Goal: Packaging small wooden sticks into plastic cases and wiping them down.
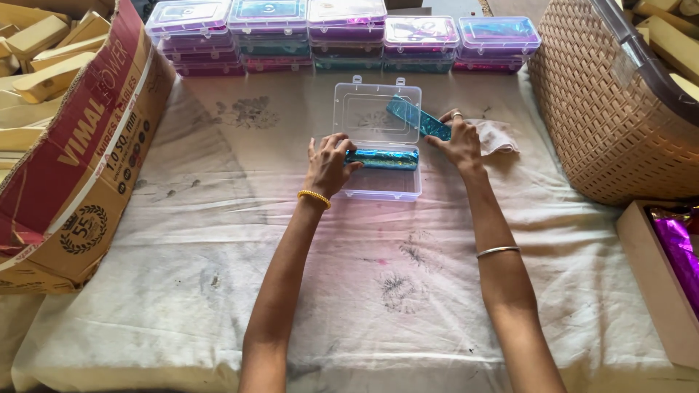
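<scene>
Head view, centre of frame: left hand (329, 163) stretched forward, fingers curled down onto a blue foil-wrapped bar (382, 159), pressing its left end. Bar lying inside the open clear plastic box (378, 191), long axis left to right. Right hand (459, 143) pinching a second blue bar (418, 117), tilted diagonally, upper end toward upper left, over the lid.

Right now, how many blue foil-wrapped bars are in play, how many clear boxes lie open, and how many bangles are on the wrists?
Blue foil-wrapped bars: 2, one in the open clear box under the left hand, one in the right hand
Open clear boxes: 1
Bangles: 2
Total: 5
</scene>
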